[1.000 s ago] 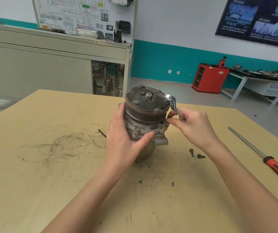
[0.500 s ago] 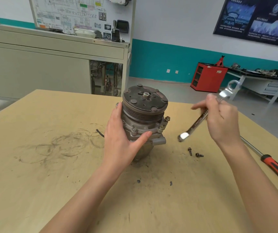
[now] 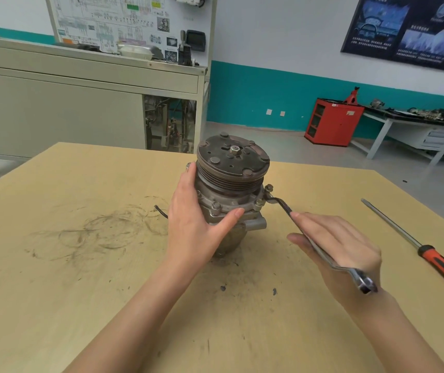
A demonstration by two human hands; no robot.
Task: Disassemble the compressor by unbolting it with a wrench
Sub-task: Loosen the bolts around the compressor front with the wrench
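**Wrench back on the flange bolt**

The right hand (image 3: pixel 342 249) has swung the wrench (image 3: pixel 320 251) down from mid-air; its far end now meets a bolt (image 3: pixel 268 188) on the compressor's (image 3: pixel 229 189) right flange. Fingers lie loosely extended along the shaft. The left hand (image 3: pixel 196 224) wraps the compressor, upright mid-table (image 3: pixel 54 265). A screwdriver (image 3: pixel 430 254) lies well right. No writing readable.

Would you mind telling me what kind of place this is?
Probably an automotive training workshop: a wiring-diagram board on a teaching bench, a red tool cabinet, and a compressor on the wooden table.
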